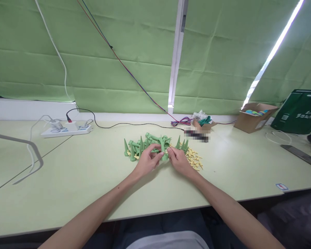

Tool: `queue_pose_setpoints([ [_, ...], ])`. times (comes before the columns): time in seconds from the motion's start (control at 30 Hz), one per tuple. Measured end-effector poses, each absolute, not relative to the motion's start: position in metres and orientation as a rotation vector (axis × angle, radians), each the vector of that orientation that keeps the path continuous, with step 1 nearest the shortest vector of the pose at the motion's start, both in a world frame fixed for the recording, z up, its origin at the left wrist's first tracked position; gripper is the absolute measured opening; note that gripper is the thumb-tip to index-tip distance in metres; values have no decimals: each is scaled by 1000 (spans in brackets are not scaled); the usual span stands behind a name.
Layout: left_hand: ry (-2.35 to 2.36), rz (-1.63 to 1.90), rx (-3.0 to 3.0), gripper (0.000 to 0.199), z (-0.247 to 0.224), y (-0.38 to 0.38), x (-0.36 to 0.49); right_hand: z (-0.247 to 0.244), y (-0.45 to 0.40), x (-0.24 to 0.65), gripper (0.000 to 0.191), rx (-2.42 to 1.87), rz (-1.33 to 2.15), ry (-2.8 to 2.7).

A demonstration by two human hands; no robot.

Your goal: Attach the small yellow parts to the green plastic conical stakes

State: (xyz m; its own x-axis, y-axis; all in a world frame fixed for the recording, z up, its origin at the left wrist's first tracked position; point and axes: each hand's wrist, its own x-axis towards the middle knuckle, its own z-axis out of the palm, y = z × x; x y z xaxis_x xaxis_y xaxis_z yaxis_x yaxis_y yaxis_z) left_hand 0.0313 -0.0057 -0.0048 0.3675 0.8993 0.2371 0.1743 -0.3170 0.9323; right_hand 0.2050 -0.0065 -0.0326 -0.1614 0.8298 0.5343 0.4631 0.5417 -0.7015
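Observation:
My left hand [147, 160] is closed round a green plastic spike [163, 144], held upright with its wide base down. Against the lower part of that spike, the fingertips of my right hand [180, 162] are pinched together; what they hold, if anything, is too small and hidden to make out. Behind and left of my left hand lies a heap of similar green spikes [135, 145], some standing and some on their sides. Several more green spikes [182, 145] stand just beyond my right hand. Small yellow plastic pieces [195, 159] are scattered to its right.
A white power strip [67, 130] with plugs sits at the back left, its black cable [124, 124] running along the wall. Small cardboard boxes [251, 121], a green bag [297, 112] and a dark phone-like slab [302, 155] are on the right. The table's front edge is near my body.

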Motion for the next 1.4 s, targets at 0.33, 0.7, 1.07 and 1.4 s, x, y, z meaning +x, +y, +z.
queue_pose_setpoints([
  [0.33,971,1195,2024,19,-13,-6,34,-33,-7,203,42,-1090,479,-1777],
  [0.7,1126,1272,1910,22,-8,-6,35,-28,-9,201,36,-1105,493,-1724],
  [1.07,1173,926,1802,69,-8,-4,35,-24,-14,201,33,-1015,464,-1772],
  [1.4,943,785,1723,57,-5,-6,34,-26,-12,203,36,-1046,482,-1746],
])
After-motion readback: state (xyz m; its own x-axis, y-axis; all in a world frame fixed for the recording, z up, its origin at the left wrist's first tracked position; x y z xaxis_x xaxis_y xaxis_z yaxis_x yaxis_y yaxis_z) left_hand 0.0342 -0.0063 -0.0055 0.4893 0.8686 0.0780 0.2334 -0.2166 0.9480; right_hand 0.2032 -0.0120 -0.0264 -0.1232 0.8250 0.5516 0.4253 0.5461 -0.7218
